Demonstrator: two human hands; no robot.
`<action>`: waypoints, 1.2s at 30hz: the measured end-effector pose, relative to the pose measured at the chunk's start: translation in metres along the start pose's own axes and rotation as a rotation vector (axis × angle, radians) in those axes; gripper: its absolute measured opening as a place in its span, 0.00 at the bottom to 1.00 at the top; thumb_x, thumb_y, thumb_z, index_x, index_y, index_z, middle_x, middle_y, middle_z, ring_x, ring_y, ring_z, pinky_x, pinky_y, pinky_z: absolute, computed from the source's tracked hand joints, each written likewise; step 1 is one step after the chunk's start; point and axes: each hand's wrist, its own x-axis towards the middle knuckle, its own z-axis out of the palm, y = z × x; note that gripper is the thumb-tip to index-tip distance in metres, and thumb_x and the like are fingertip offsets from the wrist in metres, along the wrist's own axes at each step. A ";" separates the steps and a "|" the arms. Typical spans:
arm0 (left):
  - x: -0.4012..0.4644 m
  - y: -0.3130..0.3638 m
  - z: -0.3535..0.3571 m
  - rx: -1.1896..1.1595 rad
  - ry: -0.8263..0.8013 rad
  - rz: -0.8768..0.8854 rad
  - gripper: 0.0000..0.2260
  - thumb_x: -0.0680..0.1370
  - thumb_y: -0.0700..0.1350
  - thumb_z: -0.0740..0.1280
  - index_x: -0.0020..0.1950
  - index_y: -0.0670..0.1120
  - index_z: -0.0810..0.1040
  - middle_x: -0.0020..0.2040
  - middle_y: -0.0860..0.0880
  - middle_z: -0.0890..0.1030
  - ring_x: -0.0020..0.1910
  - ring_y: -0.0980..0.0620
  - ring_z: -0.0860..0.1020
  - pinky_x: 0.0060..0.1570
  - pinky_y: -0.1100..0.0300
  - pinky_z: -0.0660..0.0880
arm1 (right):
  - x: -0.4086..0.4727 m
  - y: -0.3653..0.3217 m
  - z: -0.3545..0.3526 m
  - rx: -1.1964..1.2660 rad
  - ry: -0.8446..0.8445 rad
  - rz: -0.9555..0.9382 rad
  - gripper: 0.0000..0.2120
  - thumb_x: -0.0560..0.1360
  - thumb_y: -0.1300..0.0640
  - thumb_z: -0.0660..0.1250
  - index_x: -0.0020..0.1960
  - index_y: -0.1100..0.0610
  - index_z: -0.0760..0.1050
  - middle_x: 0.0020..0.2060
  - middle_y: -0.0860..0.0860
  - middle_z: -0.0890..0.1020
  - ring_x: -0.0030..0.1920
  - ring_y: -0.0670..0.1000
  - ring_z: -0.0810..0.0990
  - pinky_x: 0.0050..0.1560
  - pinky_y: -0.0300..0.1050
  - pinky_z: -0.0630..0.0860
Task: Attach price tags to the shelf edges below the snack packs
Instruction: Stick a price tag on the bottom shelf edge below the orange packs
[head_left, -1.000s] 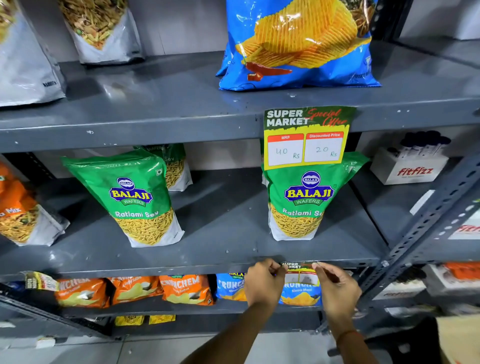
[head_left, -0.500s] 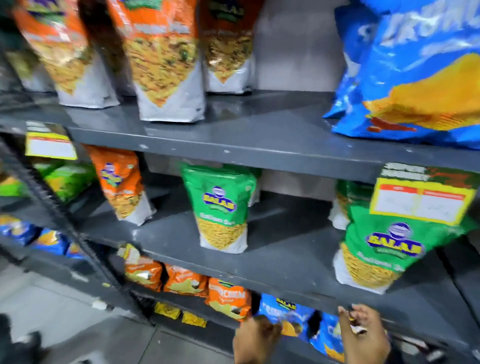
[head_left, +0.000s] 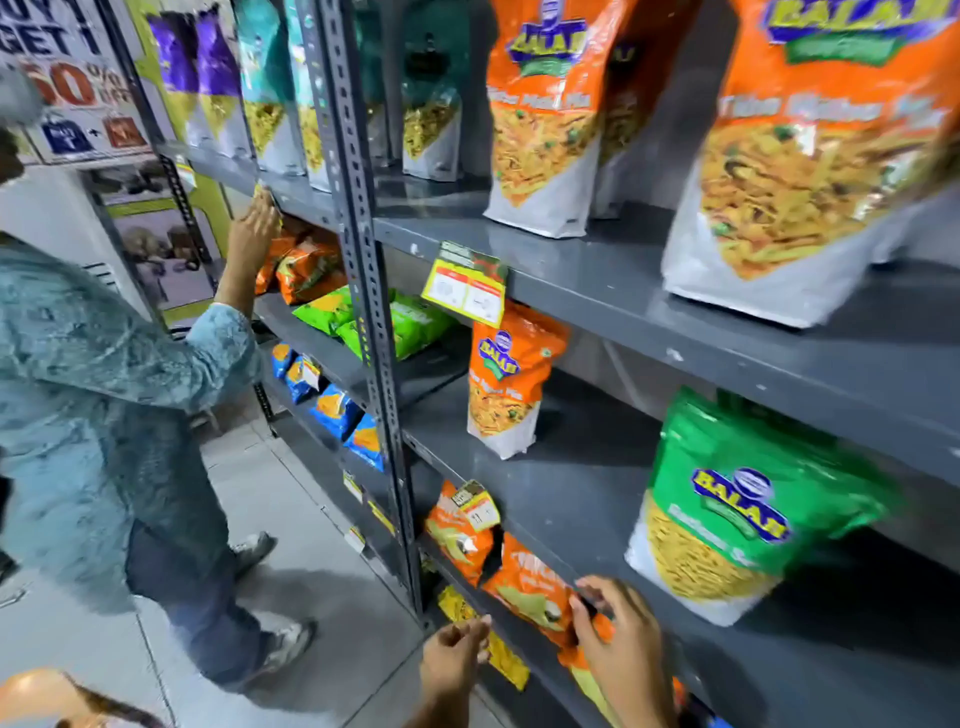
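- At six o'clock, by the lower shelf edge (head_left: 524, 543), you are working on the next price tag.
- Your right hand (head_left: 618, 649) is curling its fingers near that edge; whether it is pinching a tag, you cannot tell.
- Your left hand (head_left: 452, 657) is hanging loosely curled, holding nothing visible.
- Next, judge a spot beneath the orange snack packs (head_left: 527, 587).

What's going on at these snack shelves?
Someone wearing a camera is working along grey shelves of snack packs. Their right hand is at the front edge of a lower shelf, by the orange packs; the left hand hovers just clear of it. Yellow price tags already hang from some edges. Another person in a blue shirt reaches to the next rack.
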 end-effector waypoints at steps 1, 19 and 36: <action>0.012 0.007 -0.009 -0.077 -0.010 -0.019 0.09 0.71 0.44 0.77 0.38 0.39 0.82 0.26 0.47 0.78 0.23 0.54 0.72 0.22 0.66 0.67 | 0.010 -0.011 0.013 -0.010 -0.038 -0.012 0.14 0.65 0.55 0.70 0.49 0.43 0.73 0.39 0.43 0.81 0.39 0.44 0.78 0.41 0.39 0.74; 0.195 0.133 -0.038 0.292 -0.269 0.276 0.11 0.67 0.42 0.76 0.30 0.56 0.80 0.28 0.56 0.81 0.33 0.57 0.80 0.42 0.52 0.80 | 0.139 -0.066 0.173 -0.438 -0.289 0.200 0.08 0.71 0.51 0.70 0.49 0.46 0.81 0.44 0.46 0.84 0.49 0.49 0.81 0.43 0.45 0.76; 0.177 0.156 -0.072 0.762 -0.354 0.764 0.10 0.73 0.50 0.71 0.31 0.57 0.80 0.31 0.63 0.79 0.37 0.64 0.79 0.37 0.70 0.72 | 0.101 -0.061 0.178 -0.387 -0.155 0.217 0.08 0.67 0.58 0.74 0.38 0.46 0.78 0.33 0.45 0.82 0.35 0.48 0.79 0.30 0.40 0.69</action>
